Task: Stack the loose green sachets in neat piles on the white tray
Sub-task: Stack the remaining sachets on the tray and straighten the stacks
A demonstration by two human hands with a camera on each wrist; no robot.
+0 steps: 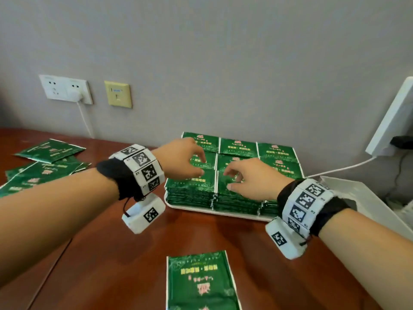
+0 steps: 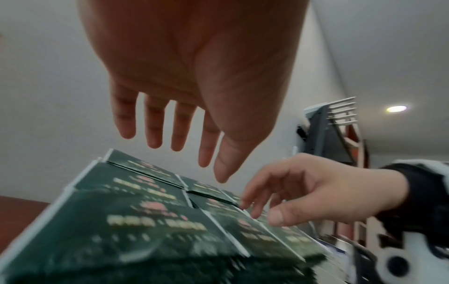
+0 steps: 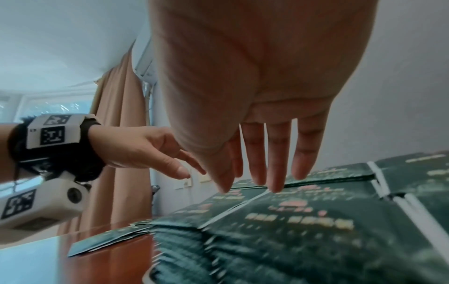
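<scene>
Grey wall [image 1: 223, 63] behind reddish wood table [image 1: 111, 253] — white double socket [image 1: 64, 89], beige switch plate [image 1: 118, 94]; tan curtain [image 3: 121, 115] beside window [image 3: 48, 107].

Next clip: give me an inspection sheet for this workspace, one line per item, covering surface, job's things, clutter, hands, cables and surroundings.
Surface: reddish-brown wooden table, glossy.
Job's things: white tray against the wall, filled with a grid of stacked green sachets; loose sachets scattered at far left; one single sachet at the near edge.
Clutter: open white box right of the tray.
Hands: left hand and right hand both over the tray's near piles, fingers loosely spread, holding nothing.
Cables: white cable from the wall socket; another white cable at right.
Surroundings: grey wall, beige wall plate.
</scene>
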